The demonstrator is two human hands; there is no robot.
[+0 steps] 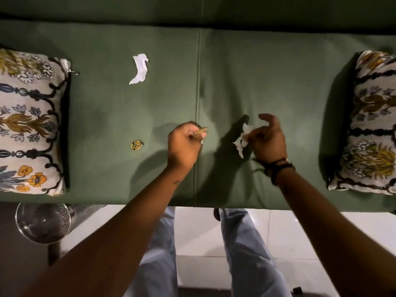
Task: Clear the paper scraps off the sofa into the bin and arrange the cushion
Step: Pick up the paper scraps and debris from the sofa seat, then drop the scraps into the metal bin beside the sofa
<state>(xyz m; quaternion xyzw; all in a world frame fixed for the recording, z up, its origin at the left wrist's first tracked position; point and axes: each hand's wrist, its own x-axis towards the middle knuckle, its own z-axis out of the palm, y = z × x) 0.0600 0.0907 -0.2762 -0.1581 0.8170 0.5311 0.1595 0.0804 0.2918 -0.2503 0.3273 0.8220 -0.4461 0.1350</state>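
The green sofa seat (267, 71) fills the upper half of the head view. My left hand (184, 144) is closed around a small yellowish crumpled scrap (202, 130) near the seat's middle seam. My right hand (267, 138) pinches a torn white paper scrap (242, 142) just above the seat. A larger white scrap (139, 68) lies on the left seat cushion. A small yellow crumpled ball (137, 145) lies left of my left hand. A floral cushion (30, 123) lies flat at the left end, another floral cushion (372, 123) at the right end.
A round mesh metal bin (42, 221) stands on the floor below the sofa's front left edge. White floor tiles (197, 232) and my legs in light jeans (246, 254) are in front of the sofa. A dark band circles my right wrist.
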